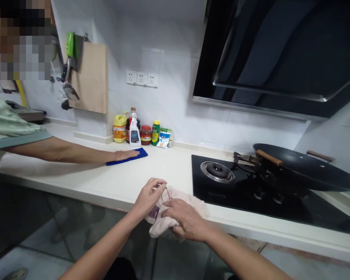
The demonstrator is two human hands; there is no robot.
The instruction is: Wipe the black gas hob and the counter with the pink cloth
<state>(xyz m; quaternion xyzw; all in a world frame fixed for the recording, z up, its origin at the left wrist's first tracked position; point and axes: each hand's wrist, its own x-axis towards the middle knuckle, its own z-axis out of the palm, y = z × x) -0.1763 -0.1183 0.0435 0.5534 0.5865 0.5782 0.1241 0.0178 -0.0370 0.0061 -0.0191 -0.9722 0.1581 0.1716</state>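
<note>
A pale pink cloth (161,227) is bunched up at the front edge of the white counter, left of the stove. My left hand (149,197) pinches its upper left part between thumb and fingers. Lower down and to the right, my right hand (188,218) is closed around a fold of the same cloth. Part of the cloth spreads over the counter behind my right hand, and a crumpled end hangs over the edge. A darker purple patch shows between my hands.
At left, another person's hand (125,155) presses a blue cloth (141,153) flat on the counter (169,165). Bottles, a jar and packets stand by the wall, including a white spray bottle (134,134). On the right are a black gas stove (212,194), a large wok (306,167) and a range hood (280,58).
</note>
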